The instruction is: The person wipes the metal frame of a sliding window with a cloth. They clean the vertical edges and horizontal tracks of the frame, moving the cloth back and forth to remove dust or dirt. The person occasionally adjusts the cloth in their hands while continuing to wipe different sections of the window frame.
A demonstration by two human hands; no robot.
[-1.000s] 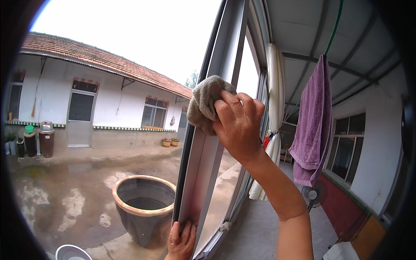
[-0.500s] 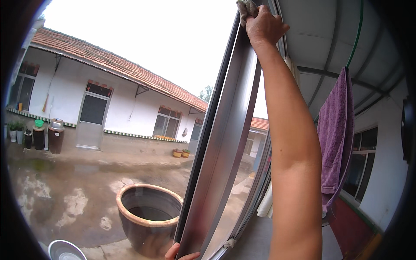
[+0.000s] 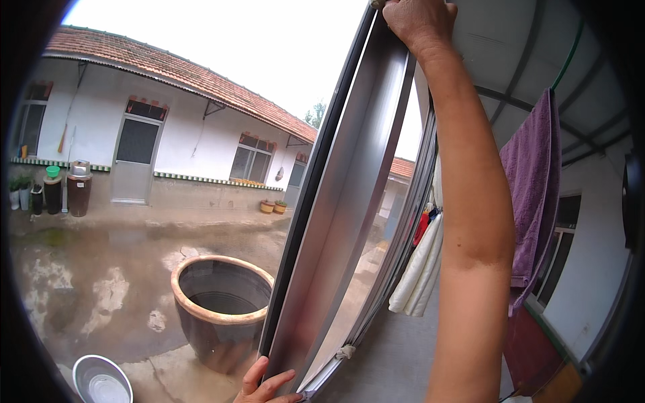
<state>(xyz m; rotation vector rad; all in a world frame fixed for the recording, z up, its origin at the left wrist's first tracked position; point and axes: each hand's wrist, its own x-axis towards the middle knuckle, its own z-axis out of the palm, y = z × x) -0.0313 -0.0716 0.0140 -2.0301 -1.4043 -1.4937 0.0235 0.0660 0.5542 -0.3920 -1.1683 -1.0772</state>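
Note:
A tall metal window frame point(image 3: 349, 181), silvery with a black edge, stands tilted in front of me. My right hand point(image 3: 418, 25) is closed at its top end, with the arm stretched up. A bit of grey cloth point(image 3: 377, 3) shows at the fingers, mostly cut off by the upper picture edge. Down at the lower end, my left hand point(image 3: 265, 386) curls its fingers round the frame's edge. Only the fingers and part of that hand are in view.
Through the glass are a large dark pot point(image 3: 222, 302) with a pale rim, a metal basin point(image 3: 102, 381) and a tiled-roof building point(image 3: 181, 144). Right of my arm hangs a purple towel point(image 3: 534, 188). White cloth point(image 3: 420, 269) hangs behind the window track point(image 3: 390, 289).
The view has shifted, so my right hand and the cloth sit closer to the upper edge, with most of the cloth out of sight. More of my left hand shows, still on the frame.

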